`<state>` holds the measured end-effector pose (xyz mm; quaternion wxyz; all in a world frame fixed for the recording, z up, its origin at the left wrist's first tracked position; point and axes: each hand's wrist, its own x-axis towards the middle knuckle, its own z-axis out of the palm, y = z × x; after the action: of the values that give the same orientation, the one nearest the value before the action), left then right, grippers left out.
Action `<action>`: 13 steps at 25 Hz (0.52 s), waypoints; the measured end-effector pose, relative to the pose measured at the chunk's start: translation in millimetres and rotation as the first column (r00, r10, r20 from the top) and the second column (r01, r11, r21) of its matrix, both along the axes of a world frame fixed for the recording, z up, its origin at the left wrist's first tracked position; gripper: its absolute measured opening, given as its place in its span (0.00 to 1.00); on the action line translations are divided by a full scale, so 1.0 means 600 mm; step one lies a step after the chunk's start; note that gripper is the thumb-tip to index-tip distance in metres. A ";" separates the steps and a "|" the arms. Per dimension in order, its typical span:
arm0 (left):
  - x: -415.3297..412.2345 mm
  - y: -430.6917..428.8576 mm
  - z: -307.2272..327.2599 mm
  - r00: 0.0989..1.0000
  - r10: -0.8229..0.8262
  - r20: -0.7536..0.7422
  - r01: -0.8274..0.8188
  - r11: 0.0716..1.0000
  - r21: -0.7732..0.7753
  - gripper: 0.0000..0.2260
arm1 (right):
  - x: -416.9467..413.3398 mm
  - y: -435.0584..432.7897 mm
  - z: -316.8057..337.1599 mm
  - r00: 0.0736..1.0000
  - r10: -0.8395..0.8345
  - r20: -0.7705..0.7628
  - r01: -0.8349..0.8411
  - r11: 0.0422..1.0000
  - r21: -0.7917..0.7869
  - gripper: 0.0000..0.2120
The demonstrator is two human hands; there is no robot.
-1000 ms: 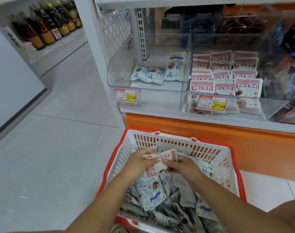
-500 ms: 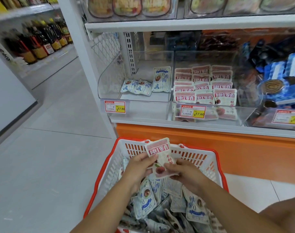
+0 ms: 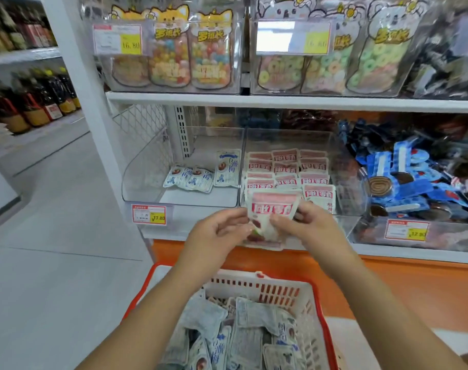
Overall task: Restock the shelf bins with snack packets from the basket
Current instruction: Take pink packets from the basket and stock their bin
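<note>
Both hands hold a small stack of red-and-white snack packets (image 3: 272, 209) upright in front of the shelf bins. My left hand (image 3: 220, 231) grips its left edge and my right hand (image 3: 311, 225) pinches its right edge. The stack sits at the front lip of the middle clear bin (image 3: 345, 169), which holds several rows of matching red packets (image 3: 286, 169). The left clear bin (image 3: 144, 180) holds three blue-and-white packets (image 3: 201, 174). Below, the red-rimmed white basket (image 3: 289, 292) is full of blue-and-white packets (image 3: 243, 329).
A bin of blue-wrapped snacks (image 3: 414, 182) stands at the right. The upper shelf carries clear boxes of candy bags (image 3: 190, 54). Price tags (image 3: 149, 214) hang on the bin fronts. An orange base panel (image 3: 387, 284) runs under the shelf. Dark bottles (image 3: 32, 102) line a shelf at far left.
Both hands have lifted the red packets out of the basket and up to the front of the middle bin. The view has tilted upward, showing the upper shelf.
</note>
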<state>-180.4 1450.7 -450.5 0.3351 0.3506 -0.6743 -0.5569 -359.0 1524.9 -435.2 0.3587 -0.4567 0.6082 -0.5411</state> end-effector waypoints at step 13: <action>-0.157 -0.082 0.030 0.590 0.060 0.805 0.637 0.578 -0.510 0.19 | -0.181 -0.180 0.027 0.674 0.412 -0.613 0.225 0.676 0.702 0.13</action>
<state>-274.8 1401.3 -432.5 0.0297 0.2411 -0.9675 -0.0699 -467.5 1417.0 -418.9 0.2648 -0.4840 0.8340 -0.0003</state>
